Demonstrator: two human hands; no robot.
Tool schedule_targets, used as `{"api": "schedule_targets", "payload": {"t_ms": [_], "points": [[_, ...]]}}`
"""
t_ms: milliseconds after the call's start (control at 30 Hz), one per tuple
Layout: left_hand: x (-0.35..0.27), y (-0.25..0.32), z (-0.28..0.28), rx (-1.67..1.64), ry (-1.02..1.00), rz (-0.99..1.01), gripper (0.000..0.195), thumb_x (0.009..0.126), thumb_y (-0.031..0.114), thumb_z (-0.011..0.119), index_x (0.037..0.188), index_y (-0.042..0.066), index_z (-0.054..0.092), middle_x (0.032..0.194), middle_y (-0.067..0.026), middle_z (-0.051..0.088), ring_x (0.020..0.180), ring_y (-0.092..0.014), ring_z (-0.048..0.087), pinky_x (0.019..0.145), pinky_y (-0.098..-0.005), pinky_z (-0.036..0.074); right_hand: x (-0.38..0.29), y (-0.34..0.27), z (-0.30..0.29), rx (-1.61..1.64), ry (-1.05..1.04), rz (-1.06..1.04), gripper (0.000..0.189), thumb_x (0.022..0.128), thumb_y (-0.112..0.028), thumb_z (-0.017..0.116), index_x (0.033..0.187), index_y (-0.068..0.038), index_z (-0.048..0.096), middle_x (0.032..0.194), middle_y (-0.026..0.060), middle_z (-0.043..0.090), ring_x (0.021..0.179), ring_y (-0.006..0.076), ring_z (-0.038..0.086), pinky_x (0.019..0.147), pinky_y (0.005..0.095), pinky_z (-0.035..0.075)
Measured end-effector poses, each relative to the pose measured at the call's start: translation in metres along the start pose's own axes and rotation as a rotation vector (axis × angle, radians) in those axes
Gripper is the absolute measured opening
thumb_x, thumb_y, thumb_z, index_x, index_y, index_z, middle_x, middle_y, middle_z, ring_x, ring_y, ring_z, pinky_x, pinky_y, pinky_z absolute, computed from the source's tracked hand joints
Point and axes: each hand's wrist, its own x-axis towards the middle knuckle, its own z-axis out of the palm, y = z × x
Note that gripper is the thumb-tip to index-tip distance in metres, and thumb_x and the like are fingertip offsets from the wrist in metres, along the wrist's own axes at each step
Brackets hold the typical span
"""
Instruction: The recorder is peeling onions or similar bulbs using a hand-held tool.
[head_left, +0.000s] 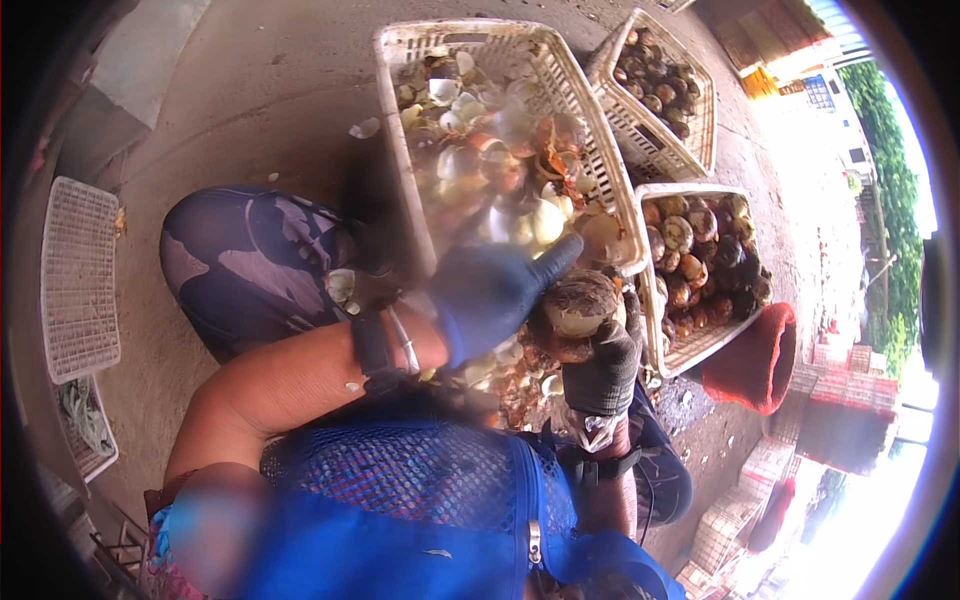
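Note:
A large onion-like bulb (583, 306), with a rough brown top and paler side, is held in my right hand (601, 369), which wears a dark grey glove. Its fingers wrap the bulb's near and right sides. Against the bulb's left side is my left hand (487, 289) in a blurred blue glove, thumb stretched toward the upper right. The other left fingers are hidden, so I cannot tell if they grip anything. Just beyond both hands stands a dirty white plastic crate (626, 172), containing pale peeled layers (465, 111) and brown-orange skins (559, 142).
Two white crates, one at right (694, 364) and one farther back (637, 146), hold unpeeled brown bulbs. A red container (750, 360) adjoins the right crate. Peel scraps (517, 390) lie below my hands. Another crate (81, 281) stands far left; stacked crates (742, 502) are at lower right.

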Motion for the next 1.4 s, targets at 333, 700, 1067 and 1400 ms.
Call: {"api": "schedule_targets", "payload": {"t_ms": [333, 700, 1067, 1400], "points": [[0.033, -0.062, 0.046, -0.185, -0.243, -0.283, 0.027, 0.085, 0.008, 0.067, 0.110, 0.005, 0.076, 0.095, -0.0166, 0.075, 0.087, -0.032, 0.074, 0.080, -0.0427, 0.059, 0.023, 0.008, -0.010, -0.233, -0.148, -0.160, 0.112, 0.074, -0.046, 0.093, 0.160, -0.006, 0.034, 0.148, 0.0172, 0.052, 0.135, 0.0313, 0.054, 0.111, 0.0521, 0.050], [0.001, 0.001, -0.006, -1.170, 0.019, -0.427, 0.068, 0.083, 0.002, 0.064, 0.150, 0.002, 0.050, 0.092, -0.0167, 0.070, 0.080, -0.027, 0.069, 0.077, -0.0391, 0.057, 0.027, 0.002, -0.002, 0.246, -0.019, -0.012, 0.093, 0.074, -0.018, 0.086, 0.156, -0.010, 0.041, 0.124, 0.0162, 0.068, 0.122, 0.0286, 0.064, 0.108, 0.0463, 0.052], [-0.006, 0.004, -0.020, -0.356, 0.282, 0.048, 0.041, 0.086, 0.004, 0.065, 0.125, 0.015, 0.074, 0.097, -0.0128, 0.074, 0.077, -0.029, 0.071, 0.071, -0.0412, 0.059, 0.000, 0.004, -0.035, 0.335, -0.024, 0.283, 0.104, 0.077, -0.060, 0.084, 0.154, -0.005, 0.040, 0.148, 0.0218, 0.051, 0.136, 0.0425, 0.052, 0.114, 0.0627, 0.044], [-0.020, 0.016, -0.032, -0.016, 0.017, 0.064, 0.062, 0.086, 0.012, 0.070, 0.147, 0.019, 0.059, 0.083, -0.0127, 0.069, 0.068, -0.034, 0.069, 0.060, -0.0456, 0.055, -0.001, -0.005, -0.037, 0.238, 0.009, 0.136, 0.103, 0.075, -0.059, 0.085, 0.153, -0.008, 0.042, 0.146, 0.0203, 0.053, 0.132, 0.0411, 0.055, 0.112, 0.0616, 0.046]]}}
